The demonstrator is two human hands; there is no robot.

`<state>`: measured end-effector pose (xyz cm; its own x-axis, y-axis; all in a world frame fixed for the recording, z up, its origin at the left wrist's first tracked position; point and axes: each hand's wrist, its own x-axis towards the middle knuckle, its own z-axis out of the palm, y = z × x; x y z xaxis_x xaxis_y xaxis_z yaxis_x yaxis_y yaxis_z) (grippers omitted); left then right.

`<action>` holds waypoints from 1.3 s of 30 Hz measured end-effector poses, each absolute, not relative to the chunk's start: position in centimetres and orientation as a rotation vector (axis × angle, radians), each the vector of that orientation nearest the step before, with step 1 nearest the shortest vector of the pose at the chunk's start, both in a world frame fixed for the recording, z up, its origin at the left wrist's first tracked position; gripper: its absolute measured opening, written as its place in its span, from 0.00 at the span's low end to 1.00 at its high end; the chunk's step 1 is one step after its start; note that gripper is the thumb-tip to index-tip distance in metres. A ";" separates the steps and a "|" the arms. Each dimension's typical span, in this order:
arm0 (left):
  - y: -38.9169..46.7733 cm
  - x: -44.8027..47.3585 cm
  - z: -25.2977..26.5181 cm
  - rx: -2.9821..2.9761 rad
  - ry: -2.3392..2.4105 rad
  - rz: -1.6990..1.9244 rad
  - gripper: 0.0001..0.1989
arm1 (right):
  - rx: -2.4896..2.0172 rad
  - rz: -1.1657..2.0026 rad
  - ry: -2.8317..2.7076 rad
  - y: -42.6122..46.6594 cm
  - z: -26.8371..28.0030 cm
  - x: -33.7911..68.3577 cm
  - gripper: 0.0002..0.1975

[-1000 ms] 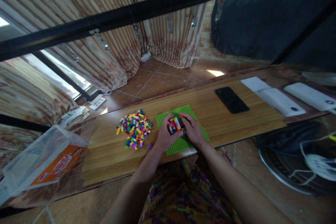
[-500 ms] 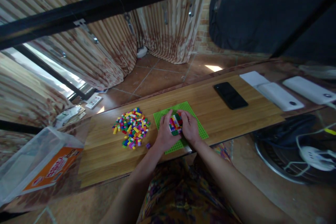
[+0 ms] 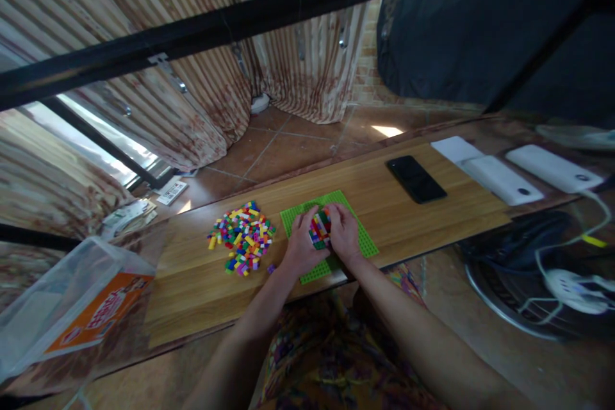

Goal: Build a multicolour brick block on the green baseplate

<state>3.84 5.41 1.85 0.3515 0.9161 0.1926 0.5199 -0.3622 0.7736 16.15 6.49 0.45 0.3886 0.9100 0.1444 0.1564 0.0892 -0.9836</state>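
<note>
A block of joined toy bricks (image 3: pixel 319 229) in several colours sits between my hands, over the green baseplate (image 3: pixel 368 245). My left hand (image 3: pixel 302 243) curls round its left side, and my right hand (image 3: pixel 344 232) closes on its right side. Both hands are gripping it, though the fingers hide much of its edges. Whether the block is pressed onto the baseplate or held just above it, I cannot tell. Left of the baseplate lies a loose pile of small coloured bricks (image 3: pixel 243 236). One purple brick (image 3: pixel 271 268) rests apart, near my left wrist.
The wooden board (image 3: pixel 192 295) carries all of this. A black phone (image 3: pixel 416 179) lies to the right, with white power banks (image 3: pixel 552 168) beyond it. At the left stands a clear plastic container (image 3: pixel 91 269) with an orange label. A power strip (image 3: pixel 571 290) with cables is low on the right.
The camera view has tilted and shifted slightly. My hands stay round the brick block, with the right fingers slightly repositioned over its upper right side.
</note>
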 end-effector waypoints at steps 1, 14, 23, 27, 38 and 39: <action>5.4 3.8 1.9 2.020 1.249 0.830 0.49 | -1.374 0.769 -1.069 6.5 0.3 16.3 0.19; 5.4 0.5 1.5 2.201 1.202 0.693 0.54 | -1.062 1.107 -1.968 6.3 1.5 23.2 0.57; 5.8 1.1 0.8 2.044 1.178 0.827 0.55 | -1.185 1.052 -2.015 7.0 1.7 22.7 0.59; 6.0 1.2 1.2 2.032 1.208 0.813 0.53 | -1.146 1.048 -2.012 7.2 1.8 22.7 0.58; 5.6 1.3 0.6 1.991 1.283 0.826 0.55 | -1.206 0.898 -1.884 6.3 0.1 21.3 0.56; 5.2 1.5 0.4 1.982 1.312 0.848 0.55 | -1.215 0.875 -1.867 6.1 0.0 21.1 0.56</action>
<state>1.48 5.20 0.36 0.3043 0.9358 0.1779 0.5461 -0.3244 0.7724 21.14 6.15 0.02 -0.2864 0.9350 0.2092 0.4371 0.3218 -0.8399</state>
